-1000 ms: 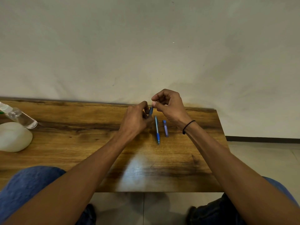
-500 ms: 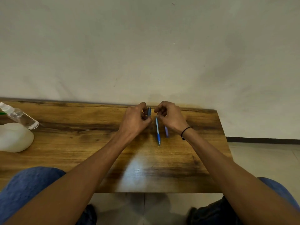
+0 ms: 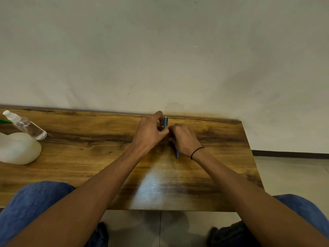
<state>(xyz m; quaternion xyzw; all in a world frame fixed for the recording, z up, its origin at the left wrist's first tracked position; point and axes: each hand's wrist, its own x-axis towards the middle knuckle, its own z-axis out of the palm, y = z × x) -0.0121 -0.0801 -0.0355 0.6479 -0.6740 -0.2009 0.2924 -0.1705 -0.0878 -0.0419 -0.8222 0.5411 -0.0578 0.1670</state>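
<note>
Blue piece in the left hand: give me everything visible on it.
The blue pen piece is a short slim tube, glossy like plastic, with a pale tip at its top. It stands nearly upright above the wooden table, near the far edge. The left hand pinches its lower part and hides that end. The right hand lies close beside it; contact cannot be told.

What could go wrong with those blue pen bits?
The left hand pinches the blue pen piece right above the far edge of the table. If that grip slips, the piece might tumble off the back. The right hand covers most of the pen lying on the wood, so only its tip shows. A grab without looking could nudge it and send it rolling away.
</note>
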